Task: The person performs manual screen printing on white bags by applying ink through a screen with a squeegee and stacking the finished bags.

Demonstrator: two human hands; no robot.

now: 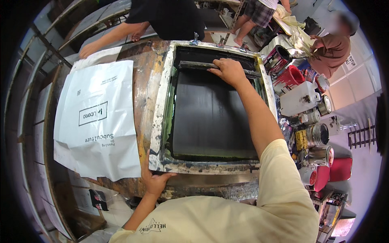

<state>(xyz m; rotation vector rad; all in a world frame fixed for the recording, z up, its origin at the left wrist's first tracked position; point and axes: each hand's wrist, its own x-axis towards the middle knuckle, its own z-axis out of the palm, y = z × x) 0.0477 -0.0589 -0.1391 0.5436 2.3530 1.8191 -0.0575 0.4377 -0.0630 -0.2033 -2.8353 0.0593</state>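
Observation:
A screen-printing frame (156, 133) with a worn, paint-stained white border lies on the table in front of me. Dark ink covers its mesh (210, 117). Near the far end of the mesh, my right hand (229, 72) is closed over the top of a long dark squeegee (194, 65), which lies crosswise inside the frame. My left hand (156, 182) grips the frame's near left corner, thumb along the near edge and fingers up the left side. To the left of the frame lies a white plastic mailing bag (95, 117) with black print.
Metal clamps (195, 39) line the frame's far edge. Paint cans and a red bucket (291, 76) crowd the right side, around a white jug (300, 99). Across the table, a person in black reaches an arm (103, 38) toward the bag's far end. Another person (334, 46) sits far right.

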